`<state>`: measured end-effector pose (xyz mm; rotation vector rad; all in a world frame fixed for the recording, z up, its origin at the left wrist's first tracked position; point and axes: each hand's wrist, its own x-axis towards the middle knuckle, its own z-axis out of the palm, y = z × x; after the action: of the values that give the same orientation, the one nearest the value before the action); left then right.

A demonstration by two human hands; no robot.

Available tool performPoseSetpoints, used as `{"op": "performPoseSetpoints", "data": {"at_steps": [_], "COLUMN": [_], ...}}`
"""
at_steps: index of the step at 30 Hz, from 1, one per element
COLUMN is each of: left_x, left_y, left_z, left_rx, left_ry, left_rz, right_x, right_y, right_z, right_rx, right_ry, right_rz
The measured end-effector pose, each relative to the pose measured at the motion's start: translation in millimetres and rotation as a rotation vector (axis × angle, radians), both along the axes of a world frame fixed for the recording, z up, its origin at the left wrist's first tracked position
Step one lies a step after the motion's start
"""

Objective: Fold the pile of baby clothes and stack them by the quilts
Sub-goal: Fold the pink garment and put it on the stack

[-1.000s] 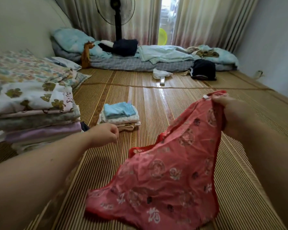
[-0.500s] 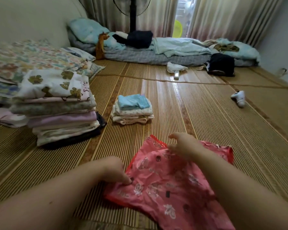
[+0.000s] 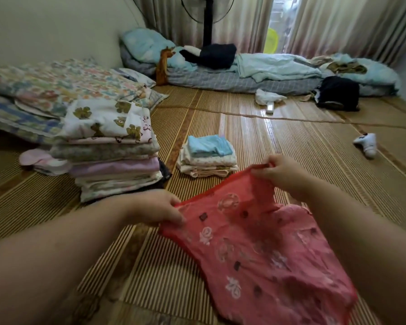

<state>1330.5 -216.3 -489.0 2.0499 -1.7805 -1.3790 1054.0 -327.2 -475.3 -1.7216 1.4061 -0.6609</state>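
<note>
Now left hand [image 3: 155, 211] and right hand [image 3: 279, 170] have raised the red garment [image 3: 256, 245], fingers [image 3: 174, 216] pinching its edge.

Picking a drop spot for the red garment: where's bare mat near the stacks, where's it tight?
Bare mat: right of the folded clothes stack, out to the white sock, and beyond the stack up to the cord. Tight: between that stack and the quilt pile. Near mat is under the red garment, gripped by left hand and right hand.
</note>
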Motion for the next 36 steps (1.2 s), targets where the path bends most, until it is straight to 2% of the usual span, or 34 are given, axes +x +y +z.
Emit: {"op": "performPoseSetpoints", "data": {"at_steps": [2,4,8,11,13,16,18,21,23,25,28,31,34,36], "left_x": [-4.0,-8.8,-16.4,-26.6,-33.2,-38.0,-39.1,-42.6,-44.9,-46.8,-56.3,-73.7,-90.8,-99.1], "left_y": [-7.5,-13.0,-14.9,-8.7,-2.9,7.0,14.0,22.7,27.6,31.1,43.9,56.1,60.9,62.3], "left_z": [23.0,48.4,96.4,125.8,142.0,160.9,168.5,176.1,178.7,178.7,181.2,185.7,187.2,190.4], "left_rx": [-0.121,-0.232,-0.454,-0.598,-0.700,-0.825,-0.854,-0.947,-1.043,-1.138,-1.252,-1.226,-1.073,-1.028], "left_ry": [-0.066,-0.051,0.151,0.263,0.188,0.022,-0.005,-0.149,-0.201,-0.114,0.160,0.376,0.552,0.563], "left_rz": [0.022,0.061,0.225,0.279,0.257,0.178,0.153,0.114,0.099,0.088,0.011,-0.159,-0.322,-0.372], "right_x": [-18.0,-34.6,-57.0,-64.9,-69.9,-76.2,-78.7,-79.9,-79.6,-80.7,-79.0,-58.1,-29.0,-15.1], "right_y": [9.6,22.0,55.1,78.2,91.9,109.4,116.3,123.9,132.3,142.6,159.1,170.0,171.1,170.8], "right_z": [35.4,69.9,126.9,155.4,167.2,177.1,177.6,175.0,175.9,179.0,186.6,186.8,178.8,173.6], "right_rx": [-0.077,-0.155,-0.206,-0.233,-0.273,-0.339,-0.294,-0.296,-0.320,-0.276,-0.163,-0.154,-0.295,-0.353], "right_ry": [-0.075,-0.123,-0.328,-0.414,-0.412,-0.311,-0.252,-0.133,-0.199,-0.384,-0.653,-0.578,-0.456,-0.468], "right_rz": [-0.016,-0.029,-0.042,-0.036,-0.038,-0.072,-0.103,-0.162,-0.122,0.045,0.401,0.575,0.493,0.439]}}
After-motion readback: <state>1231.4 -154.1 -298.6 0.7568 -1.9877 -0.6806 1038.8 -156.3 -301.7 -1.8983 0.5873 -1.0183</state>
